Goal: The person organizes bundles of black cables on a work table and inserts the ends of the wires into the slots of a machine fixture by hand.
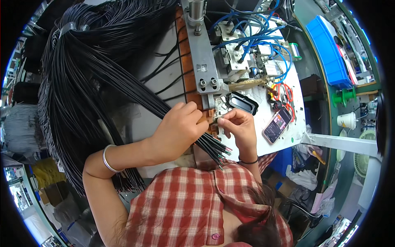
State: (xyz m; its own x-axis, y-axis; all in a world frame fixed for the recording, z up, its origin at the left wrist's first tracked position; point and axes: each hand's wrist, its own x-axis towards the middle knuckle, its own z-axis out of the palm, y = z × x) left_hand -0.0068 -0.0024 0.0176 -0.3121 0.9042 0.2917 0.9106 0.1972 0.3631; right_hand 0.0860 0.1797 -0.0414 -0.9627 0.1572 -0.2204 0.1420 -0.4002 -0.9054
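Black, seemingly end-stripped thin cables [213, 149] were bunched beneath the bare left hand [179, 128], grip indiscernible; the bare right hand [242, 128] was pinched together; what was left could not be judged.

i see a white table [299, 92] beneath the grip. just right of the right hand [242, 128] lies a phone [277, 125], screen up; ahead of that hand, a black oval tray [242, 103] and, farther right, an orange-handled tool [291, 95]. ahead of the left hand [181, 128] i have a metal press [201, 57]; leftward, black cables [127, 84] spread.
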